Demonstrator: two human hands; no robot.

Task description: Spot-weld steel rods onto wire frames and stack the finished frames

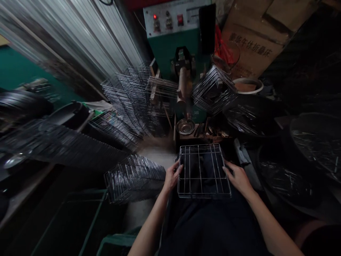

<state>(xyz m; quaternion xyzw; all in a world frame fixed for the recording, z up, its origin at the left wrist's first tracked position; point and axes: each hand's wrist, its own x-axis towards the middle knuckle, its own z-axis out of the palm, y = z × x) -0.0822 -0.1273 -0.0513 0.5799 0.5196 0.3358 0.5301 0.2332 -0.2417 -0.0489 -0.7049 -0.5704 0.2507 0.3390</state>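
A square wire rack (201, 177) made of thin metal rods is held over my lap, below the machine. My left hand (172, 175) grips its left edge, thumb on the inner side. At the opposite edge my right hand (238, 176) pinches the frame between thumb and fingers. Ahead of the rack stands a green welding machine (165, 53) with a thick metal arm (182, 83) pointing towards me. Beneath that arm sits a small metal bowl (185, 126).
Stacks of wire racks (126, 99) stand at the left, with another stack (135, 174) nearer me. More racks (214, 90) hang right of the machine arm. Dark basins (250, 113) holding metal rods line the right side. A cardboard box (255, 39) leans behind.
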